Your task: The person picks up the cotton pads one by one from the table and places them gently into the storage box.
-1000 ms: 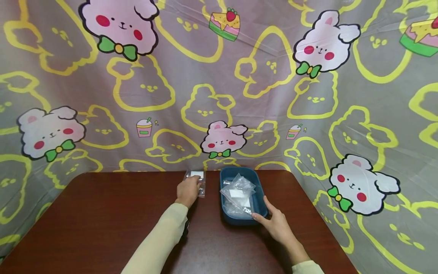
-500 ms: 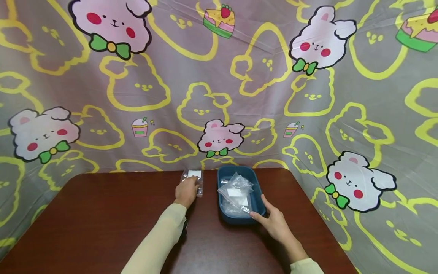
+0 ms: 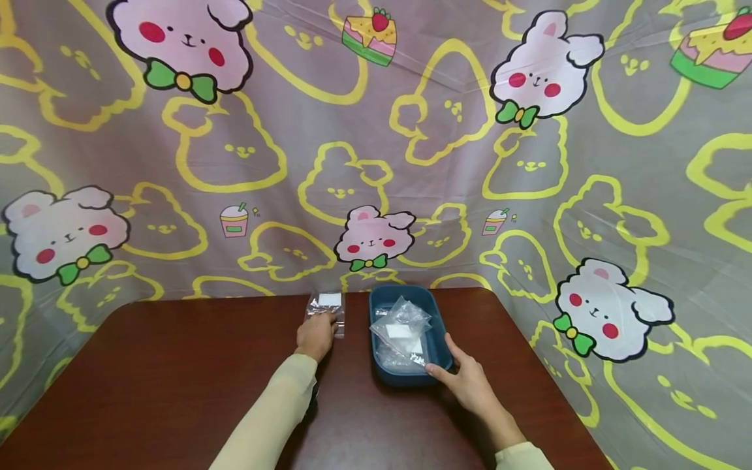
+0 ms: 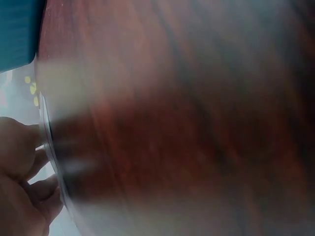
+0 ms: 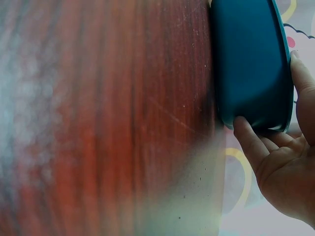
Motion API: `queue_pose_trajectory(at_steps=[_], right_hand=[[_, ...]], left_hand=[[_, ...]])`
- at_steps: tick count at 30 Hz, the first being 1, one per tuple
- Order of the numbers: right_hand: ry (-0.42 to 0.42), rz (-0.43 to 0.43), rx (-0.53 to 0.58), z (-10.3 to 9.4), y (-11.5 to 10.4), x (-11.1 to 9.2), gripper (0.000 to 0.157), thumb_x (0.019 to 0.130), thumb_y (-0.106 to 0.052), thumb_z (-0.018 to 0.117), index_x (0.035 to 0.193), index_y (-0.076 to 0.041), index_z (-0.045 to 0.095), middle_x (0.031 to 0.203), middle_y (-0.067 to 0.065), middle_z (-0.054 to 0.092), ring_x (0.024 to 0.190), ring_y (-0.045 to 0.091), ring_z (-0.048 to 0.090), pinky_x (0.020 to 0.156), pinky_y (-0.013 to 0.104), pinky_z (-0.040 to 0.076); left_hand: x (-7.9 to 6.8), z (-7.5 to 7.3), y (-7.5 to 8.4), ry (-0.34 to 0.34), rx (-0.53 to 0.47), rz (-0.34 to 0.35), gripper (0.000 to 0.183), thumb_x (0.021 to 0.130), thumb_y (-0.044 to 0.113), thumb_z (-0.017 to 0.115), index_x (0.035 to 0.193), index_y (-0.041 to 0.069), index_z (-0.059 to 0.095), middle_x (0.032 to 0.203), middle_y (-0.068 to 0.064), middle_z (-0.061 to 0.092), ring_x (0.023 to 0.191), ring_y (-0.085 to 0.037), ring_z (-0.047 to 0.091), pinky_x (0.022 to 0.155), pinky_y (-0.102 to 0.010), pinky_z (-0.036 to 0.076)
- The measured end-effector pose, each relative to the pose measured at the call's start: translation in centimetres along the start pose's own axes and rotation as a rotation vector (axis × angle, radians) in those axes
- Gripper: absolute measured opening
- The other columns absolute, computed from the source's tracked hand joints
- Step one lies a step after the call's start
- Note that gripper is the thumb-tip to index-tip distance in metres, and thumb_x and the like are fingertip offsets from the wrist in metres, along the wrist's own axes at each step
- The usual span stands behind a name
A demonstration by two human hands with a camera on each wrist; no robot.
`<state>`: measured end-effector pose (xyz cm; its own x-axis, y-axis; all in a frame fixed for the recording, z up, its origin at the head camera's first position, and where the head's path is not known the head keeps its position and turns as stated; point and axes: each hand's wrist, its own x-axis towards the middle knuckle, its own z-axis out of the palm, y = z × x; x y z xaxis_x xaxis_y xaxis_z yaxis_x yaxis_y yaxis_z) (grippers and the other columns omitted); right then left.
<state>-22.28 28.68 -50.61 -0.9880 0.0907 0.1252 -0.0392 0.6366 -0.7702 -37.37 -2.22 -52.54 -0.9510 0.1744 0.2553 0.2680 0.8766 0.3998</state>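
Observation:
A clear plastic bag [image 3: 337, 326] with a white label [image 3: 330, 299] lies flat near the table's back edge. My left hand [image 3: 315, 336] rests over its near part, fingers bent down and touching it; the left wrist view shows these fingertips [image 4: 55, 189] against the bag on the table. To the right stands a blue plastic box [image 3: 384, 375] with several similar clear bags [image 3: 402, 326] in it, overlapping, some with white labels. My right hand [image 3: 472, 385] holds the box's near right corner; in the right wrist view its thumb and fingers span the box [image 5: 253, 64].
A dark red-brown wooden table [image 3: 194, 385] carries everything. A patterned curtain [image 3: 282, 215] with cartoon rabbits hangs along the back and sides. A narrow strip of table separates the lone bag from the box.
My left hand has drawn slightly towards me over the bag, so more of the label and bag shows. The right hand stays at the box. The head view has shifted a little.

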Motion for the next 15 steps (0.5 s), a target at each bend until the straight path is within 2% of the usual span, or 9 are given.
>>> queue_pose_trajectory(at_steps=[3,8,12,15], right_hand=[[-0.001,0.005,0.003,0.01,-0.05,0.02,0.092,0.085,-0.04,0.08,0.156,-0.005,0.034,0.147,0.025,0.048,0.123,0.031,0.059,0.1,0.047,0.048],[0.001,0.014,0.003,0.0,-0.12,0.0,0.091,0.085,-0.04,0.08,0.156,-0.005,0.034,0.146,0.025,0.048,0.123,0.031,0.06,0.1,0.047,0.048],[0.0,0.013,0.005,0.03,-0.15,0.02,0.091,0.085,-0.04,0.08,0.156,-0.005,0.034,0.147,0.025,0.048,0.124,0.031,0.059,0.1,0.047,0.048],[0.002,0.008,0.006,0.03,-0.18,0.01,0.091,0.085,-0.04,0.08,0.156,-0.004,0.034,0.147,0.025,0.048,0.124,0.032,0.059,0.1,0.048,0.048]], left_hand=[[0.09,0.06,-0.09,0.012,0.013,0.004,0.016,0.092,0.017,0.073,0.106,0.017,0.079,0.1,-0.015,0.075,0.088,-0.039,0.071,0.067,-0.054,0.054],[0.27,0.06,-0.05,0.021,0.034,-0.012,0.006,0.091,0.02,0.074,0.092,0.017,0.079,0.094,-0.013,0.075,0.085,-0.037,0.071,0.067,-0.053,0.055],[0.27,-0.08,0.11,0.032,0.047,-0.033,0.02,0.091,0.023,0.074,0.074,0.015,0.07,0.086,-0.014,0.073,0.081,-0.038,0.07,0.065,-0.054,0.054],[0.3,-0.19,0.18,0.068,0.071,-0.016,0.027,0.09,0.025,0.075,0.068,0.013,0.066,0.082,-0.014,0.072,0.08,-0.038,0.07,0.067,-0.052,0.054]])
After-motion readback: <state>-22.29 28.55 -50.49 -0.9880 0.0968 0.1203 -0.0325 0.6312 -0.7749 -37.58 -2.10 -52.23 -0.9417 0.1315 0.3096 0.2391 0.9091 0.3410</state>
